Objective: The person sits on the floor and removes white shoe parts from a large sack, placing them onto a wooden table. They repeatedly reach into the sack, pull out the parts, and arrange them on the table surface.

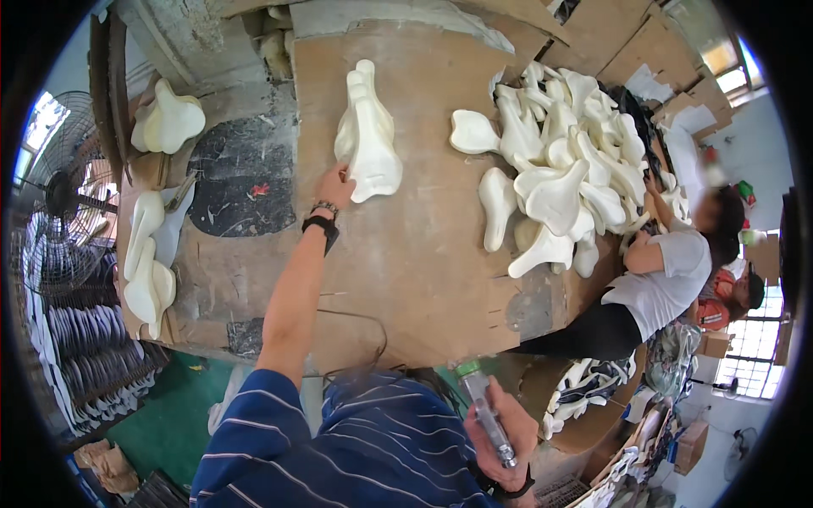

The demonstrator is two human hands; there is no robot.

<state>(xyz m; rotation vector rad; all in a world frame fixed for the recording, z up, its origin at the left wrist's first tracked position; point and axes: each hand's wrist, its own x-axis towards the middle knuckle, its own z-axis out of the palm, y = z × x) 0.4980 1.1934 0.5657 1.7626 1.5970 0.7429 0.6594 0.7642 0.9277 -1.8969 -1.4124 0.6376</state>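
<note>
A small pile of off-white bicycle saddle pads (374,157) lies on the cardboard-covered table in front of me, narrow ends pointing away. My left hand (337,186) reaches out to it, its fingers closed at the lower left edge of the top pad. At my right side, low and off the table, my right hand (508,432) is wrapped round a slim grey handheld tool (486,415) with a green end. What kind of tool it is I cannot make out. A thin dark cord (364,317) curves over the table's front edge.
A big heap of saddle pads (563,169) covers the table's right side, where a co-worker in a white shirt (665,279) reaches in. More pads (151,288) lie along the left edge. Farther left stand a fan (61,193) and a rack of dark saddle parts (89,347).
</note>
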